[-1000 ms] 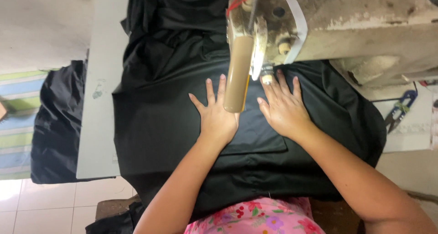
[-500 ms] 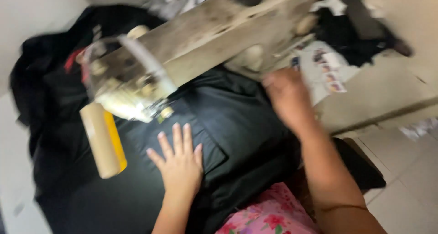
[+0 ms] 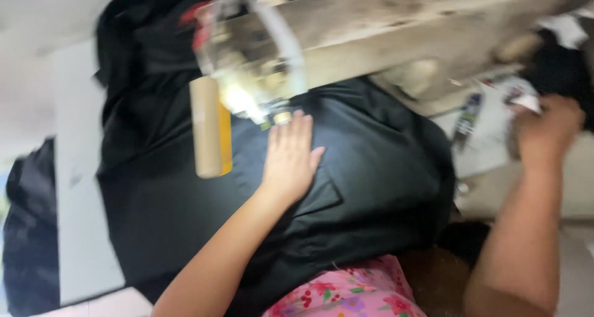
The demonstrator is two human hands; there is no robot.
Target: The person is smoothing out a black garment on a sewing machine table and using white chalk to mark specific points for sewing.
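Note:
Black fabric [image 3: 383, 168] is spread over the sewing table under a worn cream sewing machine [image 3: 396, 29]. My left hand [image 3: 289, 159] lies flat on the fabric, fingers together, just below the machine's needle area [image 3: 272, 110]. A tan thread cone with a yellow side [image 3: 209, 128] hangs at the machine's head. My right hand [image 3: 547, 128] has reached off to the right, at a white object [image 3: 526, 100] on the table beside the machine. The blur hides whether its fingers hold that object.
The white table top [image 3: 77, 187] shows at the left, with more black cloth [image 3: 28, 230] hanging beyond it. A small dark tool [image 3: 467, 116] lies on white paper right of the fabric. My pink floral clothing [image 3: 337, 289] is at the bottom.
My right hand left the fabric and moved far right to the items beside the machine. My left hand stayed flat on the fabric near the needle. The view swung.

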